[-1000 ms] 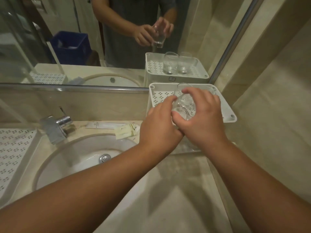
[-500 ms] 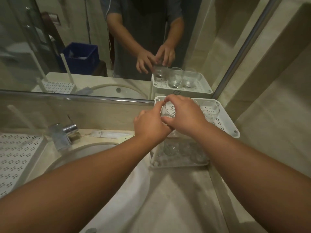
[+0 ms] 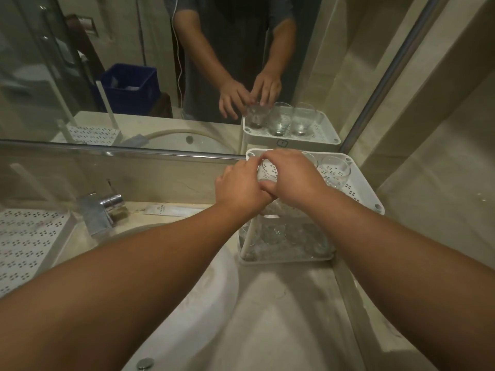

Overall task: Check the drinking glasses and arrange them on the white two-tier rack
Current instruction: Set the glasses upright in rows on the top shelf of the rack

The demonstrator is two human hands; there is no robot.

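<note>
Both hands are up at the white perforated two-tier plastic rack [image 3: 372, 199], which stands in the far right corner of the beige stone counter [image 3: 289, 303], pressed up to the mirror [image 3: 134, 76] and the side wall. The left hand [image 3: 241, 191] and the right hand [image 3: 292, 178] meet over the far left corner of the rack's top tier, and between them sits a clear drinking glass [image 3: 266, 171]. The right hand's fingers curl over its rim from above, clamped on it; the left hand's fingertips press in against its left side, thumb against thumb below. Whether its base touches the tier is hidden by the hands. Along that same far edge, a second clear glass [image 3: 312, 159] peeks out just behind the right hand's knuckles, and a third clear glass [image 3: 336, 171] stands near the far right corner. Down on the lower tier, more clear glasses [image 3: 289, 234] crowd together in shadow, too dim to count. To the left, the chrome tap [image 3: 103, 207] overlooks the white oval basin [image 3: 211, 290], and a white perforated tray [image 3: 26, 242] lies at the counter's left edge.
</note>
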